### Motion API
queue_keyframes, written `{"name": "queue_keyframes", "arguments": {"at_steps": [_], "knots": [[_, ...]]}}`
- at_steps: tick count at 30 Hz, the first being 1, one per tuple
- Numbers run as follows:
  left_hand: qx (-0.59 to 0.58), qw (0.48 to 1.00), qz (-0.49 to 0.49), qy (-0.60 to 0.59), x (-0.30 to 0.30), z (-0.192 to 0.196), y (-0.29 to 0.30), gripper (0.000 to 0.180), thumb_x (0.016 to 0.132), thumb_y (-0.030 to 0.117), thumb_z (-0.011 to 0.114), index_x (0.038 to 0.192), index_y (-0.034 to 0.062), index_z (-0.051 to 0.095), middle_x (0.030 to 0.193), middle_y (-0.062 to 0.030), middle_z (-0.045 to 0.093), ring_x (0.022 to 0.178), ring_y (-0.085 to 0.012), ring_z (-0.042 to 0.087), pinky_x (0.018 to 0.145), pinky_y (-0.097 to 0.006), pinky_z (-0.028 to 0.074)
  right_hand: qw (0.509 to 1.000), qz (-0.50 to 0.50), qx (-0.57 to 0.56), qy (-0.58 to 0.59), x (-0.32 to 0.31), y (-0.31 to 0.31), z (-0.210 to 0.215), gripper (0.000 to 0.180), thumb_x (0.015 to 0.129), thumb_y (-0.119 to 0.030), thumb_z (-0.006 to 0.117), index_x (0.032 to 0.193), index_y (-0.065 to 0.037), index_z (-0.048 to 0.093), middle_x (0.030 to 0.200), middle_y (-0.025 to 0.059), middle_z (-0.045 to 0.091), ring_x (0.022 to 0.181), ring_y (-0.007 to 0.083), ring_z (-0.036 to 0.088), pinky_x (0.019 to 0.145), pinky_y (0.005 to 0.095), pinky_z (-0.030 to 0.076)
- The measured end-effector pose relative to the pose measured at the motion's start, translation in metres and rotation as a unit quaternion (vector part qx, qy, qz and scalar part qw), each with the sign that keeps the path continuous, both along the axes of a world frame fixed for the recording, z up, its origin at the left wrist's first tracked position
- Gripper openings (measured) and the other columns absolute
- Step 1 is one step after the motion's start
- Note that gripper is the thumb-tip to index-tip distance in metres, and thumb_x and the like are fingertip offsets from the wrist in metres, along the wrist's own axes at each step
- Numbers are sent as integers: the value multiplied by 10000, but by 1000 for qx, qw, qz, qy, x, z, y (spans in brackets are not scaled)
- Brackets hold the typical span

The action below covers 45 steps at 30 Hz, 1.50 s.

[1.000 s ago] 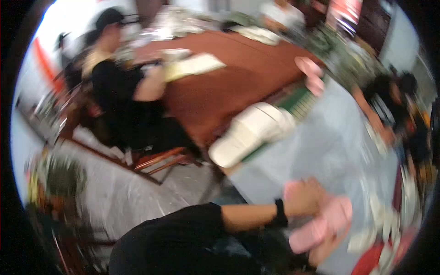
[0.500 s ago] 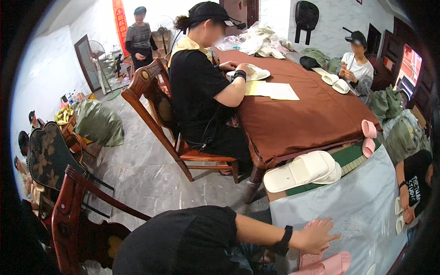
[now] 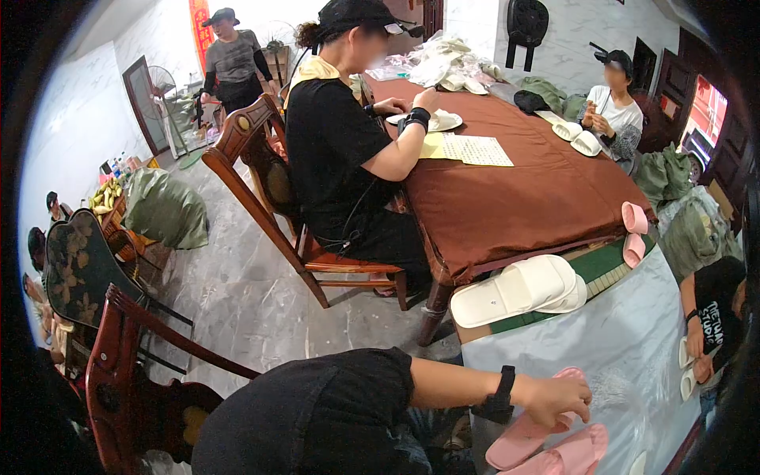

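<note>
My left hand (image 3: 556, 398), reaching in from the lower left with a black band at the wrist, has its fingers bent over the upper part of a pink slipper (image 3: 513, 445). The fingers look closed around its strap, though the underside of the grip is hidden. Just nearer lies a second pink slipper (image 3: 571, 457), cut off by the lower edge. Both are over a pale grey sheet (image 3: 507, 356) covering the table. A crumpled patch of clear plastic (image 3: 621, 396) sits right of the hand. My right hand does not show.
Beyond the sheet lie cream slippers (image 3: 514, 294) and a pink pair (image 3: 633, 233). A person in black (image 3: 340, 127) sits at the brown-covered table (image 3: 522, 202); another person's hands (image 3: 697, 356) are at the right edge. A wooden chair (image 3: 142, 380) stands lower left.
My left hand has gone from spread fingers to bent ones on the pink slipper, which has turned at an angle. The standing person at the back has come closer.
</note>
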<state>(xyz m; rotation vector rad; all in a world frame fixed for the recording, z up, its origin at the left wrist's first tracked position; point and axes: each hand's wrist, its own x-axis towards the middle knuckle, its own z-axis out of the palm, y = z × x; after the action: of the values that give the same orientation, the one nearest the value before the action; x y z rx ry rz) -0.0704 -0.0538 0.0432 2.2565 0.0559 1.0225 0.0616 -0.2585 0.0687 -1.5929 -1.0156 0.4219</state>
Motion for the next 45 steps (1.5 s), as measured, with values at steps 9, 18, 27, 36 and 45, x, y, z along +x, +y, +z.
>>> {"name": "queue_keyframes", "arguments": {"at_steps": [9,18,27,36,45], "knots": [[80,988,-14,134,17,-27,21,451,623,287,774,1022,116,654,1054,-150,506,1127,-396,417,921,-501,360,991,56,-116,29,44,25,-22,569,946,-265,574,1393,24,375,1311,168,468,1128,256,493,953,355,410],[3,991,18,131,26,-38,5,482,577,355,821,970,117,679,1127,-150,516,1146,-348,408,942,-466,355,990,93,-100,27,36,27,-12,470,929,-233,620,1293,38,496,1118,103,557,961,190,505,838,292,429],[12,983,-7,185,25,-13,8,371,603,268,812,921,111,704,926,-125,607,998,-341,520,856,-437,415,986,76,-128,71,51,35,-10,433,928,-144,608,1298,32,470,1191,119,563,1036,196,530,880,298,429],[-15,993,2,118,40,-38,17,357,614,239,775,937,103,704,937,-150,603,964,-352,538,807,-444,437,974,148,-154,-76,70,53,6,429,937,-144,583,1316,23,470,1181,165,590,1019,232,579,826,313,475],[60,978,52,191,49,-49,14,391,668,343,720,1004,147,684,978,-134,603,996,-341,530,819,-450,415,966,23,-165,-195,93,86,44,343,926,-157,574,1243,-28,564,1055,195,632,942,278,603,823,347,478]]}}
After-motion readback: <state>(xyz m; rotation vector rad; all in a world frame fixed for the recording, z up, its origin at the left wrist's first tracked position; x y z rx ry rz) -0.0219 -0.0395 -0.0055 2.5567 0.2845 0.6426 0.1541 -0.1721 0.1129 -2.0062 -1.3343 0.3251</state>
